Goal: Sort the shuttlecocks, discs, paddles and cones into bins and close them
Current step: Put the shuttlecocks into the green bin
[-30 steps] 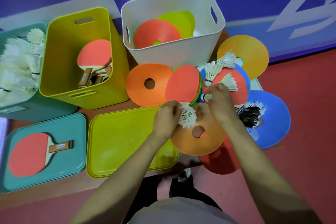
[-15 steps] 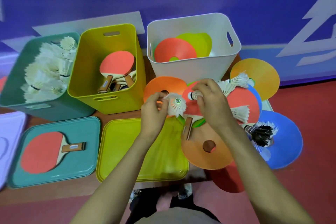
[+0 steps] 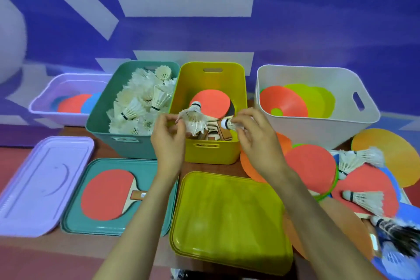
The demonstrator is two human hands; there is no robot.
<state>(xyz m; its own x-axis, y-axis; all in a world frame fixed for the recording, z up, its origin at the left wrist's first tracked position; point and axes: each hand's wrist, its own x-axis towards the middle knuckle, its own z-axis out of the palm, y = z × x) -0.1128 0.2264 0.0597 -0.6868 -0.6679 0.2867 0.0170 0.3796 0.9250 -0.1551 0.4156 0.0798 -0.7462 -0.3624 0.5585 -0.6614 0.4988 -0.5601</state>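
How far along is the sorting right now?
Partly done. The teal bin is piled with shuttlecocks, the yellow bin holds paddles, the white bin holds cones. In hand: the left hand and right hand each hold a shuttlecock over the yellow bin. Left: the loose shuttlecocks and discs on the right, the paddle on the teal lid, and all lids are off.

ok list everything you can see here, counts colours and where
bins: four, lilac, teal, yellow, white, in a row at the back
lids: three, lilac, teal, yellow, flat in front
shuttlecocks: many, white, in the teal bin; several loose at right
paddles: red, one on the teal lid, some in the yellow bin
discs: orange, red, green, blue, in the white bin, lilac bin and piled at right
left hand: holds a shuttlecock
right hand: holds a shuttlecock
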